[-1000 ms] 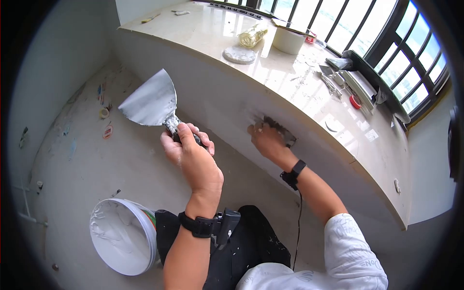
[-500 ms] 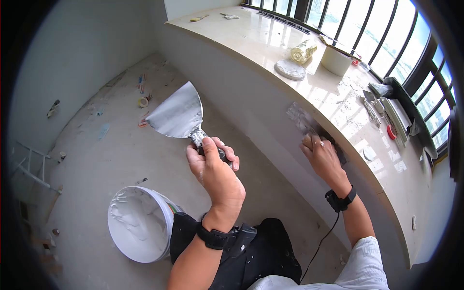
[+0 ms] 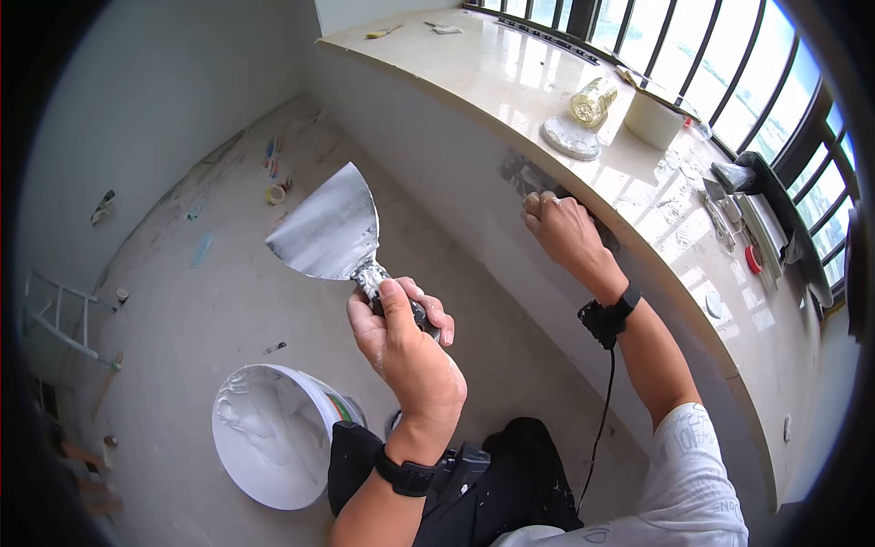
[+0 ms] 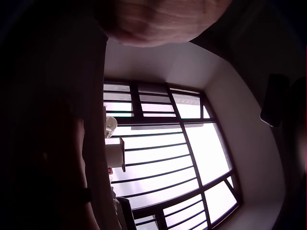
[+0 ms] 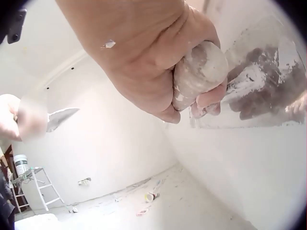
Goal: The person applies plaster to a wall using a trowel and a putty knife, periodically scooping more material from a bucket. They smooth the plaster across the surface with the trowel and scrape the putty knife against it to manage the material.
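In the head view my left hand grips the dark handle of a wide putty knife. The putty knife's fan-shaped blade points up and left, with white putty smeared at its neck. My right hand holds a plastering trowel against the low wall under the windowsill. Up close in the right wrist view, its round, putty-spotted handle fills the fist. The shiny trowel blade lies along the wall, streaked with putty. A white bucket of putty stands on the floor, left of my knees.
On the windowsill are a round putty-covered disc, a clear wrapped roll, a wide tape roll and several tools by the barred window. A tape roll lies on the floor, and a ladder stands far left.
My right hand has moved the trowel up and leftward along the wall, closer to the sill's edge. The head view has swung, while my left hand keeps the putty knife in much the same pose.
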